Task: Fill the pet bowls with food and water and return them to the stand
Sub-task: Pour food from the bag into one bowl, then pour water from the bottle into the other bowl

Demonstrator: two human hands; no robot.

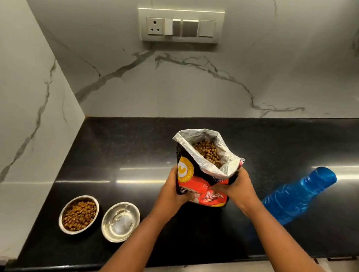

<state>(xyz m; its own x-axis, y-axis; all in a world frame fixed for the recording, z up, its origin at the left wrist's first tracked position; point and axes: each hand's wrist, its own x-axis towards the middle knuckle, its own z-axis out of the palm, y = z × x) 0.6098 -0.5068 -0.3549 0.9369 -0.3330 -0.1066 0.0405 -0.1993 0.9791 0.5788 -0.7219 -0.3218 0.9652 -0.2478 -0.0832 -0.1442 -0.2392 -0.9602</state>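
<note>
Open counter (131, 155) behind two bowls (79, 214); bottle (299, 195) crowding the right.

Pet food bag (198, 178): printed lettering too small and blurred to read; no other text visible.

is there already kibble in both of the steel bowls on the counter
No, only the left bowl holds kibble; the right bowl beside it has none in it.

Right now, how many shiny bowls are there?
2. The bowl with kibble sits at the left of the black counter; the empty-looking bowl is just right of it. None appear hidden.
</note>
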